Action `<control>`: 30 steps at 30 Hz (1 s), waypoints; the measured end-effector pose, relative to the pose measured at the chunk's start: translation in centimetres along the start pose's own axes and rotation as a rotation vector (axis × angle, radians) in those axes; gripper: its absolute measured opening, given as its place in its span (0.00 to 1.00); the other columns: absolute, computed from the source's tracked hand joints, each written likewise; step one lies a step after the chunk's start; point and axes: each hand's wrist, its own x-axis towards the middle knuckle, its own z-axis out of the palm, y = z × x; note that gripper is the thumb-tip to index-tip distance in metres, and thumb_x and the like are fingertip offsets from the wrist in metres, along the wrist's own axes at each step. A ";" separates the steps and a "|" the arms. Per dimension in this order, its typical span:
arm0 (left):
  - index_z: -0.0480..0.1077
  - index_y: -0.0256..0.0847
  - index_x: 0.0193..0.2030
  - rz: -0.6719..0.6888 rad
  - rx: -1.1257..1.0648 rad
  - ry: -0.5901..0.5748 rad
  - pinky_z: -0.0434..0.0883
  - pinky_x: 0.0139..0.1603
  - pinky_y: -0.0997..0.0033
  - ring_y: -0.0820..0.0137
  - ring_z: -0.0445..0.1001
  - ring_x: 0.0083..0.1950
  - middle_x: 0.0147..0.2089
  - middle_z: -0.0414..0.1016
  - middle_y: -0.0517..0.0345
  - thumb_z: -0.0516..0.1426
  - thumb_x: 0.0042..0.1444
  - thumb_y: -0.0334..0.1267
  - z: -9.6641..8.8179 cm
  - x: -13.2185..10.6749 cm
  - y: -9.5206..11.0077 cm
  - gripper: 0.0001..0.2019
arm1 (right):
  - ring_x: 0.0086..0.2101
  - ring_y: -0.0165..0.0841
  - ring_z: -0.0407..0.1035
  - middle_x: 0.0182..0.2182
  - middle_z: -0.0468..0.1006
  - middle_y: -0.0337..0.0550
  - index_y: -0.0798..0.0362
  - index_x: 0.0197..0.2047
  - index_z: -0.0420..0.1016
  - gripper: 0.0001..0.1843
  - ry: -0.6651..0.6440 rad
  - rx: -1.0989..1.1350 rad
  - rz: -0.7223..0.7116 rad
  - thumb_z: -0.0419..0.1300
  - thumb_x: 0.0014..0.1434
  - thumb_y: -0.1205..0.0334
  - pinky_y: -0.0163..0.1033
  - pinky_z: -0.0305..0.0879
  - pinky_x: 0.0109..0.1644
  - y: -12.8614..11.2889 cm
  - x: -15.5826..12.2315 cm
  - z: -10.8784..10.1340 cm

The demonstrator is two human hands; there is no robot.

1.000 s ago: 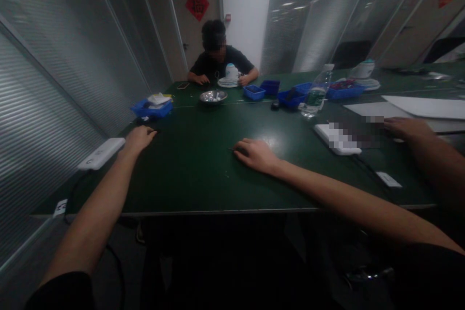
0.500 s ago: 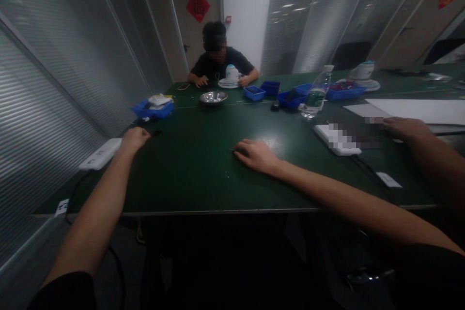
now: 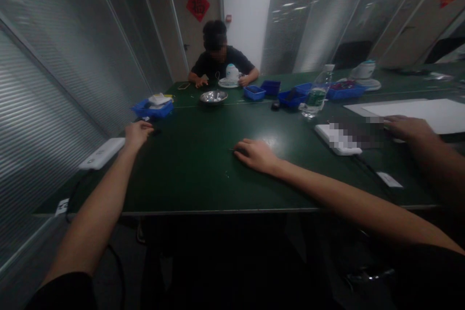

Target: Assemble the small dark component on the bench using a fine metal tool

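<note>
My left hand (image 3: 137, 133) is stretched out to the left part of the dark green table (image 3: 189, 179). Its fingers are bunched together, their tips at a small dark object (image 3: 156, 131) that I cannot name. A white flat device (image 3: 102, 153) lies just left of that wrist on the table edge. My right hand (image 3: 256, 155) rests palm down near the table's middle, fingers loosely spread and holding nothing. A thin small item (image 3: 231, 149) lies at its fingertips.
A blue tray (image 3: 151, 108) with white things stands beyond my left hand. Farther back are a metal bowl (image 3: 213, 97), more blue bins (image 3: 254, 92) and a water bottle (image 3: 317, 93). A seated person (image 3: 220, 60) works at the far end. Another person's hand (image 3: 407, 128) rests at the right by a white device (image 3: 336, 138).
My left hand drew back a little to the left, then moved slightly forward toward the small dark object. My right hand has stayed still. The white sheet at the right slid leftwards.
</note>
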 end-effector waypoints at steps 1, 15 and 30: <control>0.75 0.30 0.55 -0.005 -0.016 -0.010 0.70 0.41 0.76 0.74 0.75 0.37 0.44 0.82 0.56 0.62 0.62 0.31 0.1 0.0 0.1 0.15 | 0.37 0.34 0.72 0.48 0.78 0.46 0.50 0.57 0.75 0.17 0.002 -0.001 -0.001 0.53 0.72 0.52 0.37 0.61 0.37 0.1 0.0 0.1; 0.81 0.41 0.50 -0.008 0.145 0.060 0.72 0.50 0.63 0.57 0.80 0.47 0.44 0.84 0.49 0.61 0.60 0.42 2.1 -1.3 1.9 0.14 | 0.37 0.34 0.73 0.48 0.77 0.47 0.50 0.57 0.75 0.17 0.001 0.022 -0.004 0.53 0.72 0.52 0.37 0.63 0.37 -0.1 -0.1 -0.1; 0.82 0.41 0.47 -0.075 0.058 0.084 0.72 0.52 0.63 0.58 0.80 0.49 0.48 0.84 0.48 0.64 0.57 0.42 2.1 -1.1 1.8 0.13 | 0.39 0.36 0.73 0.49 0.78 0.47 0.50 0.57 0.75 0.18 0.001 -0.008 0.000 0.53 0.72 0.52 0.38 0.62 0.38 -0.1 0.0 -0.1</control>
